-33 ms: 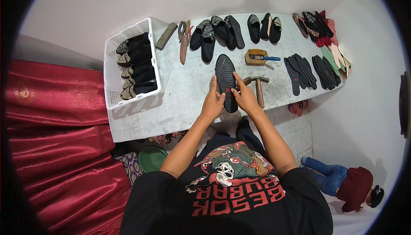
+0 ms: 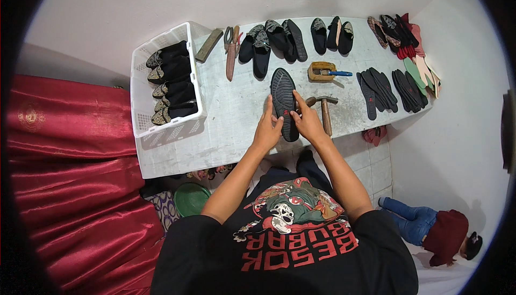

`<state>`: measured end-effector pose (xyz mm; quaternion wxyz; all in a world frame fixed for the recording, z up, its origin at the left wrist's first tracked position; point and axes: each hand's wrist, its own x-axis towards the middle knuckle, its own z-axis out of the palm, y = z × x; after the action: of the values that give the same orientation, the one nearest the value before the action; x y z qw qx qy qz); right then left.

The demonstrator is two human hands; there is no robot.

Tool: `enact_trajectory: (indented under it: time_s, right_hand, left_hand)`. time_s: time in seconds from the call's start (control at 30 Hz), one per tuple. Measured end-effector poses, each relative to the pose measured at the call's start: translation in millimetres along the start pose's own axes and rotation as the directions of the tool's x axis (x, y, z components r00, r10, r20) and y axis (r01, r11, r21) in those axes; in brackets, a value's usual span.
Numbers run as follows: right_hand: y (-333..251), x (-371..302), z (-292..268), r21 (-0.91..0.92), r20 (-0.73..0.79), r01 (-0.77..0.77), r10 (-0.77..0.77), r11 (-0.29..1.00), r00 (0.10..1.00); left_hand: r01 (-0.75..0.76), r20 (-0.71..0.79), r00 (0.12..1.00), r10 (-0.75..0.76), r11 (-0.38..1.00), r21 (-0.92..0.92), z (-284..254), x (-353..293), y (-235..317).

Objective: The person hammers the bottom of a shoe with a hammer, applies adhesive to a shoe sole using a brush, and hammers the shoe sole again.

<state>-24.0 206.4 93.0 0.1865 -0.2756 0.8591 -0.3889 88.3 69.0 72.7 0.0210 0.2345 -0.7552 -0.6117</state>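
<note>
Both my hands grip a black shoe, its ridged sole (image 2: pixel 284 96) turned up and its toe pointing away from me. My left hand (image 2: pixel 267 128) closes on its left edge, with the thumb on the sole. From the right side my right hand (image 2: pixel 308 123) presses in, index finger along the edge and thumb near a small red mark. The shoe's upper is hidden underneath. Just right of my right hand lie a hammer (image 2: pixel 326 115) and another dark tool, partly covered by my fingers. Beyond them sits a yellowish box (image 2: pixel 321 72) with a blue-handled brush across it.
A white plastic basket (image 2: pixel 198 88) of patterned shoes stands at the table's left. Along the back lie a block (image 2: pixel 209 45), scissors (image 2: pixel 235 34), a sheathed knife (image 2: pixel 230 64) and several shoes (image 2: pixel 262 53). Black soles (image 2: pixel 379 91) lie right. A person (image 2: pixel 430 233) is at lower right.
</note>
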Motion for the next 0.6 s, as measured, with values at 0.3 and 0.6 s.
enact_trajectory:
  time_s: [0.3,0.6]
  right_hand:
    - [-6.2,5.9,1.7,-0.110,-0.035,-0.021,0.017,0.994,0.999]
    - [-24.4,7.9,-3.2,-0.173,0.053,-0.042,0.052,0.984,0.997]
  left_hand:
    - [-0.085,-0.044,0.995,0.088,0.994,0.065,5.5,12.4,-11.1]
    - [-0.227,-0.040,0.968,0.247,0.934,0.274,-1.6,17.7,-8.0]
